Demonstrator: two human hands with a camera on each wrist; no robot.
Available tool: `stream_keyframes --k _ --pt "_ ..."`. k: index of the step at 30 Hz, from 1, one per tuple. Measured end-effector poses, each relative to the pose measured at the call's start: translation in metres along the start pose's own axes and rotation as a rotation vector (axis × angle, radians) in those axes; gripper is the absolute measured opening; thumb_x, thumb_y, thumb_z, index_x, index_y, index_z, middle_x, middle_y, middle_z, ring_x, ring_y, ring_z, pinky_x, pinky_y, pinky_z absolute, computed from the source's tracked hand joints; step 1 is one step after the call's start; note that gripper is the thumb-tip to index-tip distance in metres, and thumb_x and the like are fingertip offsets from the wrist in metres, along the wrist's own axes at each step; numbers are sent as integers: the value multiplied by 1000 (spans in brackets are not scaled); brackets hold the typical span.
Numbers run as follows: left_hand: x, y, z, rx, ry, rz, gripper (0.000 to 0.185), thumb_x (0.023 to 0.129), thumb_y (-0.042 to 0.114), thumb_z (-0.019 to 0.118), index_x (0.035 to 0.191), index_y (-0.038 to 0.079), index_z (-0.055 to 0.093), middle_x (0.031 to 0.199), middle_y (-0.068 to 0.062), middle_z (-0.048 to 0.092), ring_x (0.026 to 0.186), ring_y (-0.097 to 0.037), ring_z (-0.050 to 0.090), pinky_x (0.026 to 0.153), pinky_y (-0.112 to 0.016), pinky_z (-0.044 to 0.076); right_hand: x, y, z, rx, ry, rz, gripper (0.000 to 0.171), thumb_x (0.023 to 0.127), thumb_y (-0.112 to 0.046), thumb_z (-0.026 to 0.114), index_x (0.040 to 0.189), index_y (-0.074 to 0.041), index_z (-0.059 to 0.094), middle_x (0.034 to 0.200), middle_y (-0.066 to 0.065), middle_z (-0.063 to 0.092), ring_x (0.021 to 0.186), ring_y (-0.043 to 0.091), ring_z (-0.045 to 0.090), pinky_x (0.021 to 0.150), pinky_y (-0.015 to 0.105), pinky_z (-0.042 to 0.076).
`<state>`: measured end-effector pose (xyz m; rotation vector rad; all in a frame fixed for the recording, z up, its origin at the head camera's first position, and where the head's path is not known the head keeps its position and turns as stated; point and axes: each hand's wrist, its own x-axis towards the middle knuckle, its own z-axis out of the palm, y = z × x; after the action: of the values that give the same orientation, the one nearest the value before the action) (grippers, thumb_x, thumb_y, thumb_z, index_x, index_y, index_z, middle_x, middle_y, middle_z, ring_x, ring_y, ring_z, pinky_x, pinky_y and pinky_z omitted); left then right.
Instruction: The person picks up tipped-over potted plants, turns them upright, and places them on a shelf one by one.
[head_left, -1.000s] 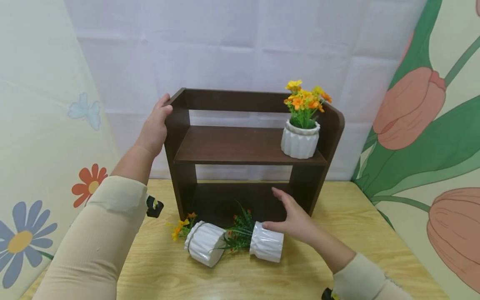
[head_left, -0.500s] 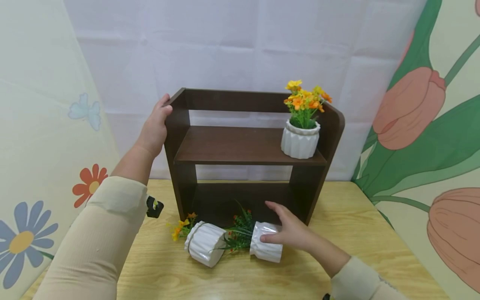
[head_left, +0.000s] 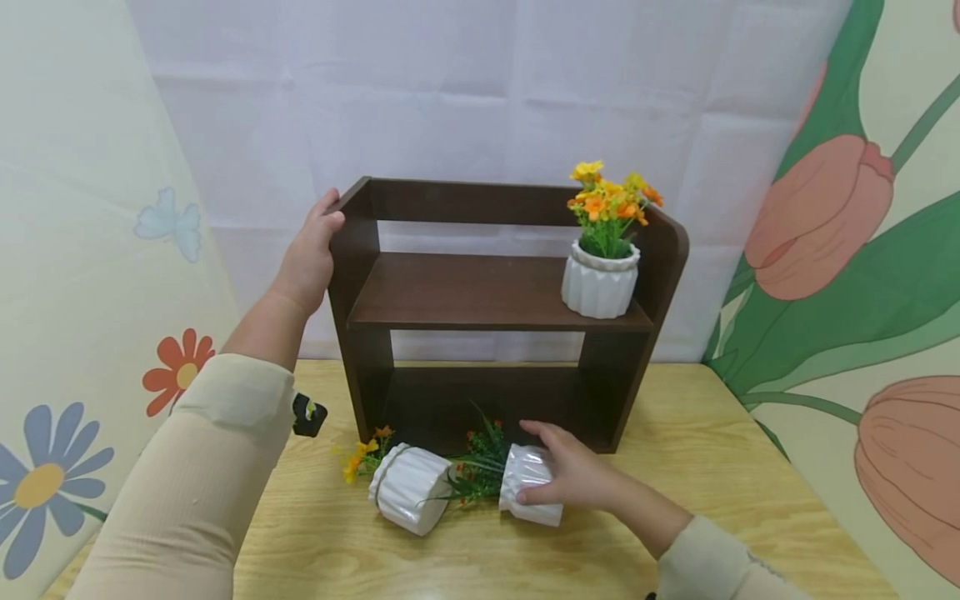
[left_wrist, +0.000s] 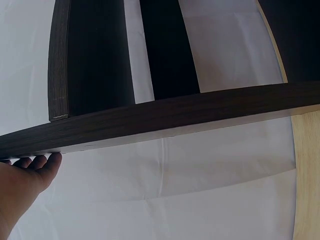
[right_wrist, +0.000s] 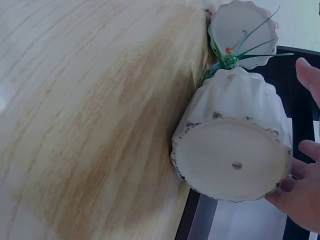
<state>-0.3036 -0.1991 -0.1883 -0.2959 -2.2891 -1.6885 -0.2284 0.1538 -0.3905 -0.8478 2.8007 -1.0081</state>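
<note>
My left hand [head_left: 306, 258] rests against the left side panel of a dark brown two-tier shelf [head_left: 472, 287]. In the left wrist view its fingertips [left_wrist: 52, 162] touch the panel's outer face. On the table before the shelf, a white fluted flowerpot [head_left: 517, 479] with green leaves and small red flowers lies on its side. My right hand [head_left: 577, 473] is spread over that pot, thumb and fingers apart. The right wrist view shows the pot's base [right_wrist: 225, 157], the lower fingers close beside it and partly hidden; contact is unclear there.
Another white flowerpot [head_left: 412, 487] with yellow-orange flowers lies tipped to the left. A third flowerpot [head_left: 600, 279] stands upright at the right end of the upper tier. Behind the shelf hangs a white cloth [head_left: 480, 100]; the wooden table [head_left: 300, 542] bears everything.
The right hand has come down and slightly left over the lying pot with red flowers. My left hand and the shelf stay where they were.
</note>
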Motion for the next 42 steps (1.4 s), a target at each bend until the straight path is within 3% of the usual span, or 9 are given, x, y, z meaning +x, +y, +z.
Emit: stream_keyframes --k 16,27,42 --pt "0 1 -1 16 4 8 59 103 39 16 159 24 6 167 5 0 153 -17 -5 124 -46 -2 2 6 12 -165 -35 -95 95 63 -43 87 138 -1 48 136 19 55 125 42 50 104 59 41" --pt "0 0 -1 5 3 2 59 103 39 15 159 26 6 167 4 -1 153 -17 -4 124 -48 0 4 2 15 -250 -62 -58 99 60 -46 87 141 -6 47 140 15 54 129 39 49 106 59 38" --pt "0 1 0 -7 3 -11 59 103 38 16 159 27 6 167 5 -1 153 -18 -4 124 -48 0 2 2 22 -421 -21 -80 98 60 -46 87 142 -8 47 134 13 57 125 36 53 104 54 42"
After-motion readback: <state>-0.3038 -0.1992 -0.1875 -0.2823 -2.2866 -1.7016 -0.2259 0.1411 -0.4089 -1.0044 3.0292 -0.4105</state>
